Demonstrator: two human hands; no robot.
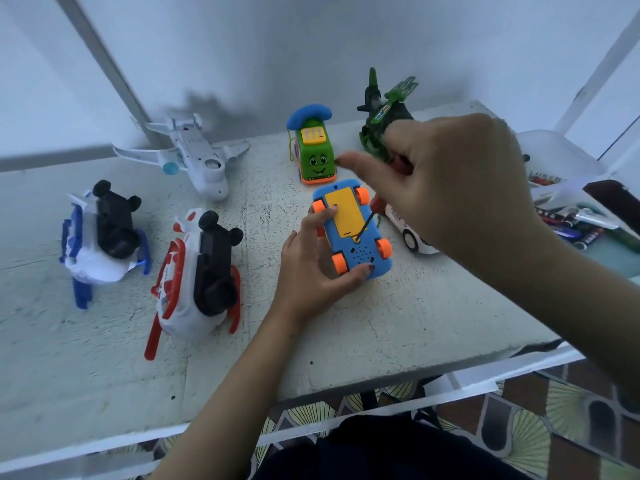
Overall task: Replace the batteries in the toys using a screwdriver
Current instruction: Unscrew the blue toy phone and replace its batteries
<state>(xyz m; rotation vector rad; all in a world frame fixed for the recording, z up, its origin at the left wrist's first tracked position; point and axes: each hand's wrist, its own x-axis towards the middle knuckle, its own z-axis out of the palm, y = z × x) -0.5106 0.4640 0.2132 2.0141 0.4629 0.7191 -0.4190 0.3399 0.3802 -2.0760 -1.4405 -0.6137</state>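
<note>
While the blue toy car (pixel 351 230) is kept belly-up on the bench (pixel 398 323), it is clasped along its near side by the left hand (pixel 311 254), with the thumb laid at its near end and the fingertips curled over the far orange wheel and the edge of the yellow battery cover (pixel 341 214). A screwdriver (pixel 365 226) is held in the closed right hand (pixel 450 181), which is raised above and beyond the car; only the thin dark shaft is seen clearly, slanting down to a tip set at the screw hole just below the cover. The handle is mostly hidden inside the fist. The cover is judged to be still in place, so the step in hand appears to be the loosening of its screw. Because the shaft is tilted rather than upright, the tip could be thrown out of the screw head, and the head or the plastic could be marred; a slip toward the left hand's fingers (pixel 329 211), which lie close beside the shaft, is also possible. A small freed screw could be lost among the toys beyond and to the left of the hands. Loose batteries (pixel 571 226) are seen in a tray past the right hand.
</note>
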